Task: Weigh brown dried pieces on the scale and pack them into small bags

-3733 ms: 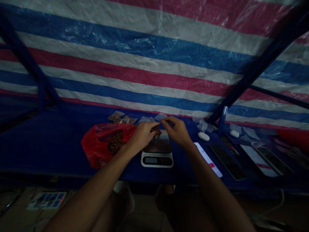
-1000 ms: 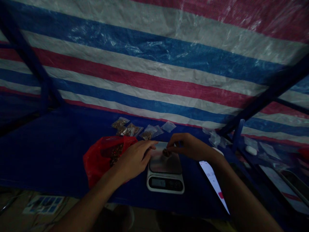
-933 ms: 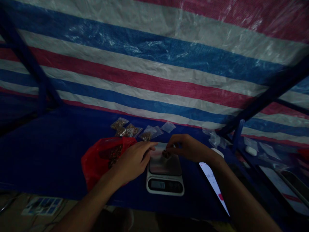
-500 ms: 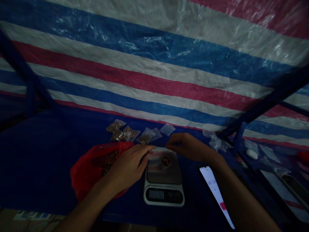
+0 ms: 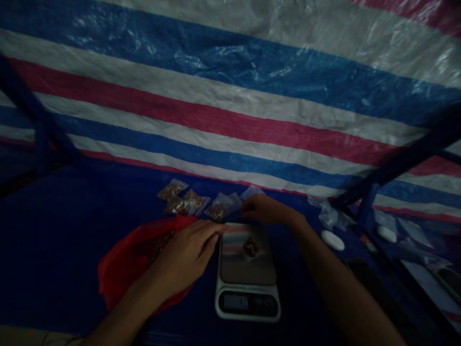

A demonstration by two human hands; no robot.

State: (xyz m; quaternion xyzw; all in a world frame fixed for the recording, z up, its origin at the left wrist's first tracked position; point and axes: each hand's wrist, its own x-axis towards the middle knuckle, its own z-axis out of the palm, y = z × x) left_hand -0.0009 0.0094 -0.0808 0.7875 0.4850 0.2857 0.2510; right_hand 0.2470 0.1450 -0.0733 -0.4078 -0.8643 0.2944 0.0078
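My left hand (image 5: pixel 189 247) reaches over the red plastic bag (image 5: pixel 120 266), its fingers stretched out with the tips by the scale's upper left edge. Dark reddish-brown bits (image 5: pixel 161 245) show inside the bag, partly hidden by the hand. On the plate of the digital kitchen scale (image 5: pixel 248 269) sits a small heap of brown pieces (image 5: pixel 250 247); the display is lit but hard to read. Beyond the scale, my right hand (image 5: pixel 265 209) has its fingers curled in beside a clear zip bag (image 5: pixel 252 191). Whatever the fingertips hold is hidden.
Several filled zip bags (image 5: pixel 180 204) lie behind the red bag, and a part-filled one (image 5: pixel 217 211) is nearer the scale. To the right are crumpled clear plastic (image 5: pixel 329 215), a white oval object (image 5: pixel 332 240) and phones. A striped tarp (image 5: pixel 216 110) hangs behind the blue table.
My right hand has shifted slightly left, toward the clear zip bag behind the scale. My left hand stays near the scale's edge. The lit phone is now hidden by my right forearm.
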